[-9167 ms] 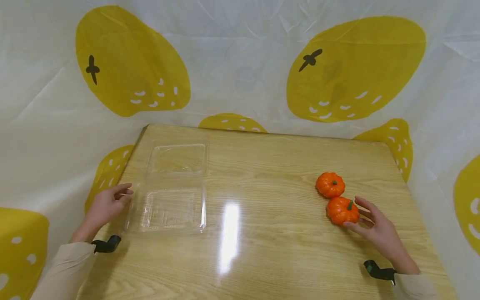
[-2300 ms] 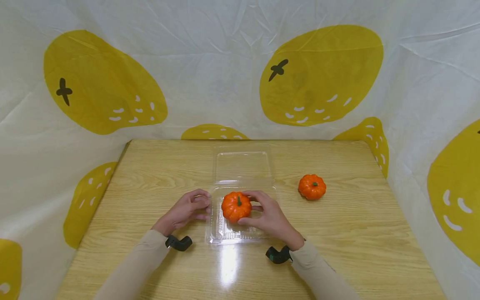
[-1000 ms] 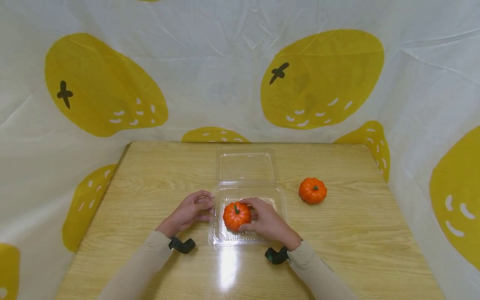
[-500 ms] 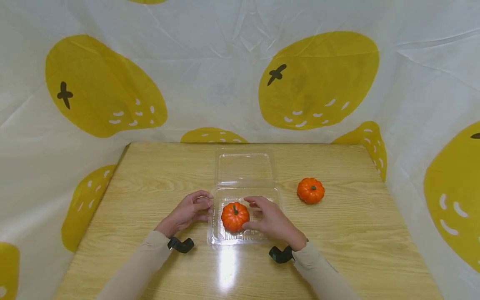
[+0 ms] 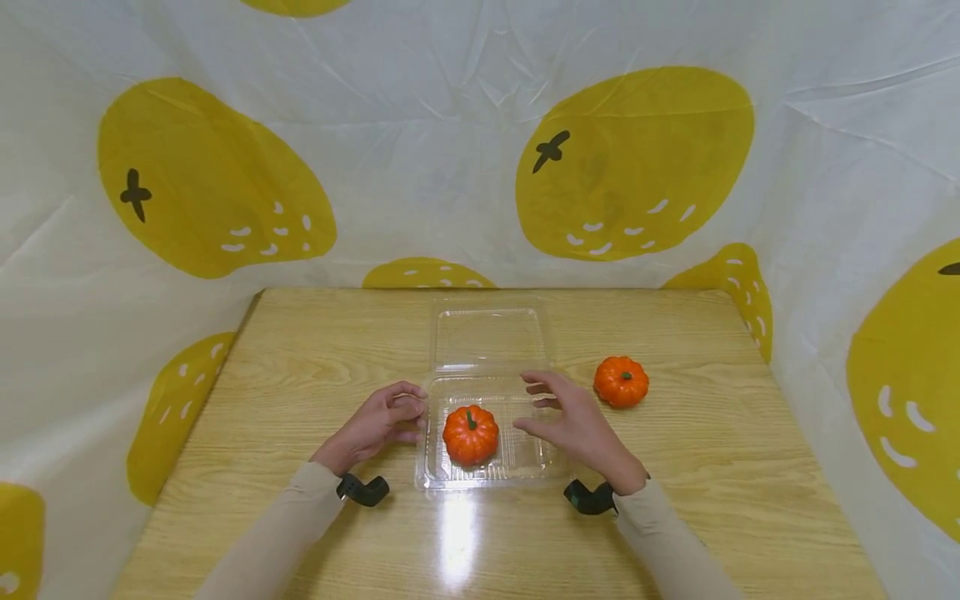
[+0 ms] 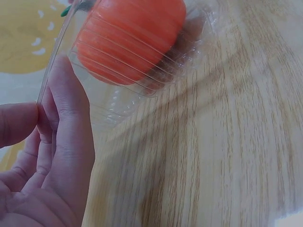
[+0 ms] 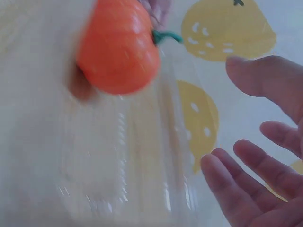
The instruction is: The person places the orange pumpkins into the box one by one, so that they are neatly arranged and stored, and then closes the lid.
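Note:
A clear plastic clamshell box [image 5: 525,467] lies unfolded on the table, its lid [image 5: 489,337] flat toward the back. In the left half of its base sits an orange pumpkin [image 5: 470,435] with a green stem. My left hand [image 5: 378,423] pinches the box's left rim between thumb and fingers, plain in the left wrist view. Over the base's right half, my right hand [image 5: 573,421] has its fingers spread and holds nothing; the right wrist view shows the pumpkin apart from these fingertips [image 7: 208,163]. A second orange pumpkin [image 5: 621,382] rests on the table right of the box.
The wooden table [image 5: 712,467] is walled at the back and sides by a white curtain [image 5: 435,183] printed with yellow lemons. Each wrist carries a black camera mount [image 5: 363,490]. Light glares off the tabletop just in front of the box.
One pumpkin was carried from the right into the box, which had been shifted from the left to the middle. My right hand has since let go and drawn back rightward. My left hand stays.

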`<state>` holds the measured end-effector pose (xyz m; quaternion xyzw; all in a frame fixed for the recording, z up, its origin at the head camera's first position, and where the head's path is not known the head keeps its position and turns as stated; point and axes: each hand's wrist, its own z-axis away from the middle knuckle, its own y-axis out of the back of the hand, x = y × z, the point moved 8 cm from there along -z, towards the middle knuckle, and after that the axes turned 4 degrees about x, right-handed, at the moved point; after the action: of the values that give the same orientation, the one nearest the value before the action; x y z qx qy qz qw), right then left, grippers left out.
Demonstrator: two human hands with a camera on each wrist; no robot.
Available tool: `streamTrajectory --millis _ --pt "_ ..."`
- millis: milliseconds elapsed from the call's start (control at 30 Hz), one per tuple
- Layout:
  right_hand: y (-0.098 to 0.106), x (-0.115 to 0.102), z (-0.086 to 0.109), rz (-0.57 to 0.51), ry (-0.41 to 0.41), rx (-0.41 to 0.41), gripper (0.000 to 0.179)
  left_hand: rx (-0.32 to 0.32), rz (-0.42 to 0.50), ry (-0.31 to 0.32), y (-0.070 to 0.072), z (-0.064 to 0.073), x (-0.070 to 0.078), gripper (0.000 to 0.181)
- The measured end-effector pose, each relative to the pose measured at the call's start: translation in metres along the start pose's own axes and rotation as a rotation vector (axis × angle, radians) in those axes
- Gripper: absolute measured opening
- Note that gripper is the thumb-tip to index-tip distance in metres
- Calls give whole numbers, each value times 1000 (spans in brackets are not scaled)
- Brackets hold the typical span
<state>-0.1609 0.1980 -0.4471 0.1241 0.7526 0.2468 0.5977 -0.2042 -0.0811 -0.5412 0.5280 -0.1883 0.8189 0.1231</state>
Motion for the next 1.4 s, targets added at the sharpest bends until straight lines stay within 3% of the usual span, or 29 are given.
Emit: streamTrajectory --millis 233,700,1067,1400 --pt "35 3 -2 -13 34 105 65 5 -5 -1 0 2 -1 24" --pt "100 20 5 105 -28 301 64 14 11 13 -2 3 -3 29" --pt "120 36 11 -2 -67 366 63 21 -7 24 -3 3 -1 27" --pt "120 49 14 63 -104 362 62 24 -4 15 1 4 -1 30"
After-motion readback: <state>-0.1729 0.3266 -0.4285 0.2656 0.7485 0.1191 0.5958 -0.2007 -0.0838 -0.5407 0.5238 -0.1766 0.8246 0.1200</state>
